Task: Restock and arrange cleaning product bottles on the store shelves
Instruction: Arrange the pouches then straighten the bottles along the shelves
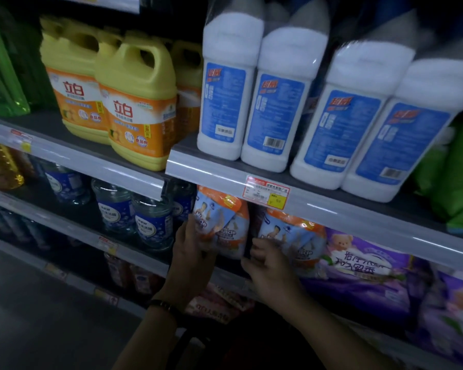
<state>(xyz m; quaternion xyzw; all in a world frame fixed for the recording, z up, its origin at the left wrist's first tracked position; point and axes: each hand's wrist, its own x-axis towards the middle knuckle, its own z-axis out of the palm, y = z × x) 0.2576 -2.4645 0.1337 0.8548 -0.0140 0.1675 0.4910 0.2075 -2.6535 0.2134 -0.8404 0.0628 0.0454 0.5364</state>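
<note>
- Dim store aisle: grey shelving fills the view, stocked on several levels.
- Left grip: the fingers curl round the left side and lower edge of the left twin pack. This is an orange-and-blue, film-wrapped pair of bottles standing on the level beneath the white bottles. A dark wristband circles the wrist below this grip.
- Right grip: the fingertips curl onto the lower left edge of the right twin pack and hold it. This pack stands just beside the first, with a narrow dark gap between the two.
- Directly above both grips: a red-and-yellow price tag on the shelf rail. Over it stand the four white bottles with blue labels, wrapped in pairs at the shelf front.
- Above and left of the left grip: yellow jugs with orange labels. Farther left are green bottles.
- Left of the left grip: clear bottles with blue labels. Well beyond them is an amber bottle.
- Right of the right grip: purple bags printed with a teddy bear, touching the right twin pack.
- Above and far right of the right grip: green bags.
- Below the grips: pink packets, too blurred to read.
</note>
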